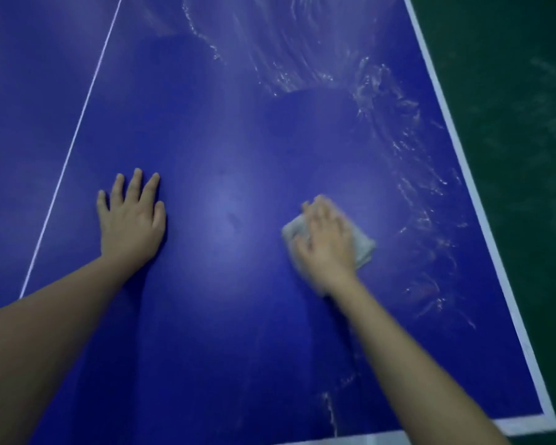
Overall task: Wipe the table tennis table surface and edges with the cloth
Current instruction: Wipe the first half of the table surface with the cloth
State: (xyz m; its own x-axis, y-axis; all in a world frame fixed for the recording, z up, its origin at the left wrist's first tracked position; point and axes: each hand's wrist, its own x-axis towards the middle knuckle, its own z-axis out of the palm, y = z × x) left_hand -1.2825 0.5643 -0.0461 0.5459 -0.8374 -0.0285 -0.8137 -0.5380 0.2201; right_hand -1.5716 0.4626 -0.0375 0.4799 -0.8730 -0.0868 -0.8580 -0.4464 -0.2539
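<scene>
Two bare forearms are reaching in from the near edge of the table tennis table (238,332), whose white border (533,427) is turning the near right corner. Just beyond, the left hand (130,220) is lying open and flat on dry blue surface, fingers spread, bracing beside the thin centre line (77,130). To its right, the right hand (326,242), blurred, is pressing the crumpled cloth (363,248) onto the table, fingers seemingly laid over it rather than curled round. Farther off, wet streaks (302,59) are glistening in broad arcs toward the right border. Doing this pass well probably means overlapping strokes into the dry middle, pressing evenly, then running along the borders.
</scene>
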